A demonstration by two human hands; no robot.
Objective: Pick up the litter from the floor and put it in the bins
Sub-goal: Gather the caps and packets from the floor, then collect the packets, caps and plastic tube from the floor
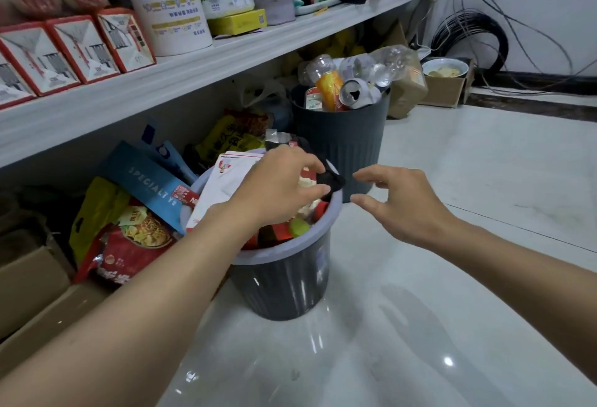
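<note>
A dark grey bin with a pale rim (284,280) stands on the white floor in front of me, heaped with wrappers, a white carton and red packets. My left hand (277,184) is over its top, fingers curled round a black piece of litter (332,179) at the bin's right rim. My right hand (397,203) hovers just right of the bin, fingers spread and holding nothing. A second dark bin (342,138) behind it overflows with crushed cans and clear plastic bottles.
A white shelf (181,74) with cartons and tubs runs above the bins. Snack bags (135,238) and cardboard boxes (29,280) sit under it at left. More boxes, a bowl (445,68) and coiled cables (475,35) fill the far corner. Glossy floor (452,180) spreads to the right.
</note>
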